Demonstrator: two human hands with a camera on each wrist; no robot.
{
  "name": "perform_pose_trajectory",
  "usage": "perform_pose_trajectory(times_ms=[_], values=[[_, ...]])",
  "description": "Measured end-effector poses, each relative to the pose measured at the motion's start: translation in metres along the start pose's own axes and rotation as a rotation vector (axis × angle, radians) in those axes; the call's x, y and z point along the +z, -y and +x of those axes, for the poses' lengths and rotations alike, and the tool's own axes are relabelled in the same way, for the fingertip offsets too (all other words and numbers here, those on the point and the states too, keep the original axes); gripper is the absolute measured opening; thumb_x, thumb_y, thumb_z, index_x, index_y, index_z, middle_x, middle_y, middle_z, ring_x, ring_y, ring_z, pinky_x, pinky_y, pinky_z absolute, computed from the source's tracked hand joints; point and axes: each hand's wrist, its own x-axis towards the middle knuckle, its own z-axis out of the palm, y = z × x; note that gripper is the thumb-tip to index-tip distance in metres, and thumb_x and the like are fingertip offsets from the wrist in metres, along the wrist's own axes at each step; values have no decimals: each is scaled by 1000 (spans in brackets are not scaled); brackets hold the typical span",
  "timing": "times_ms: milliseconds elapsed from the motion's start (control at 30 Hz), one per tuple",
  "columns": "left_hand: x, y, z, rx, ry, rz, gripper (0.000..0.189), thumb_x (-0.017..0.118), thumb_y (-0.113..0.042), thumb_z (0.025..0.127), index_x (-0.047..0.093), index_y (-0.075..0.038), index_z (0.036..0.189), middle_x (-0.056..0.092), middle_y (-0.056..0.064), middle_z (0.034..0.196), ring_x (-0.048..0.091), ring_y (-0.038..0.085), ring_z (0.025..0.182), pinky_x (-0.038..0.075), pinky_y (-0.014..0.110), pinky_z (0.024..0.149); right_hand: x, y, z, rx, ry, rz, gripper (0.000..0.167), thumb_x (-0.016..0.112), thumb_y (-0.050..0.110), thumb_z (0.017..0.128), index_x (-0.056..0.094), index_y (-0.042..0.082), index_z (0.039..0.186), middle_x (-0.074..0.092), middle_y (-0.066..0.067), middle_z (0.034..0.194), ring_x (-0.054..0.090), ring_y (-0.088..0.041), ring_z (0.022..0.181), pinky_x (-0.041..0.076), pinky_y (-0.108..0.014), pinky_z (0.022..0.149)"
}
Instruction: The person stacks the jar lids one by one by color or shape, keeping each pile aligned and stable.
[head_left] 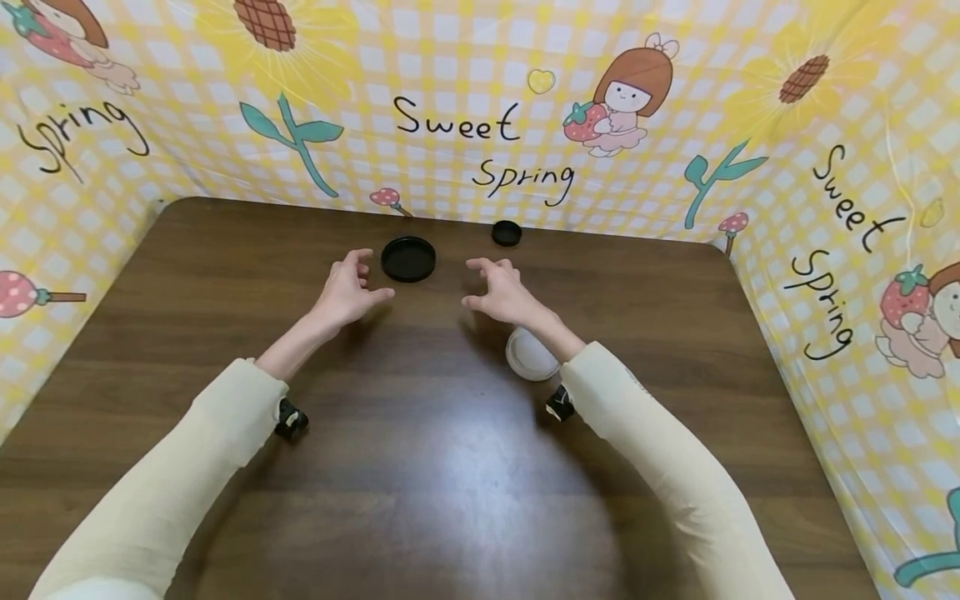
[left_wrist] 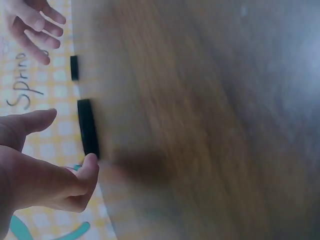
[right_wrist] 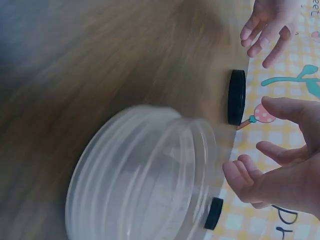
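My left hand (head_left: 347,292) hovers over the table just left of a large, round, shallow black lid (head_left: 408,259), thumb and fingers spread and holding nothing. On the lid's other side my right hand (head_left: 506,292) is also spread and holds nothing. A smaller round black lid (head_left: 507,234) lies beyond the right hand, by the back edge. Under the right forearm stands a clear round plastic container (head_left: 532,356), partly covered by the arm; the right wrist view shows its ridged transparent wall (right_wrist: 135,175) close up.
The brown wooden table (head_left: 360,483) has a yellow checked cloth (head_left: 442,50) with printed flowers and figures hanging at its back and both sides. A small black device (head_left: 291,419) is strapped at the left wrist, another (head_left: 559,404) at the right.
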Motion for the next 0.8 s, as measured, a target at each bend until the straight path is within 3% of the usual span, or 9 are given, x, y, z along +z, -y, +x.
perform_pose_trajectory(times_ms=[167, 433, 533, 633, 800], values=[[-5, 7, 11, -28, -3, -46, 79, 68, -8, 88, 19, 1, 150, 29, 29, 134, 38, 43, 122, 39, 48, 99, 8, 5, 16, 33, -9, 51, 68, 69, 16, 89, 34, 5, 147, 42, -23, 135, 27, -34, 126, 31, -45, 100], [-8, 21, 36, 24, 30, -14, 84, 71, -2, 85, 18, 3, 150, 29, 30, 134, 42, 43, 120, 39, 49, 100, 19, 7, 45, 47, -8, 30, 83, 71, 15, 89, 18, 5, 152, 23, -24, 145, 26, -36, 132, 37, -44, 101], [-8, 22, 46, 47, 53, 15, 85, 72, -1, 84, 18, 3, 150, 28, 31, 135, 42, 44, 121, 39, 49, 101, 23, 8, 56, 39, 1, 38, 84, 71, 16, 88, 18, 5, 152, 23, -24, 146, 27, -34, 134, 37, -43, 102], [-7, 20, 53, 64, 80, 41, 87, 73, 0, 82, 19, 4, 150, 27, 32, 137, 41, 44, 122, 38, 49, 102, 26, 10, 65, 36, -1, 57, 84, 72, 16, 87, 19, 6, 152, 23, -23, 145, 42, -31, 121, 40, -39, 96], [-3, 16, 63, 76, 101, 59, 88, 75, 1, 80, 20, 5, 149, 26, 33, 138, 41, 44, 123, 39, 48, 102, 28, 10, 76, 44, -16, 67, 82, 73, 14, 86, 24, 7, 152, 22, -22, 146, 38, -30, 124, 40, -36, 95]])
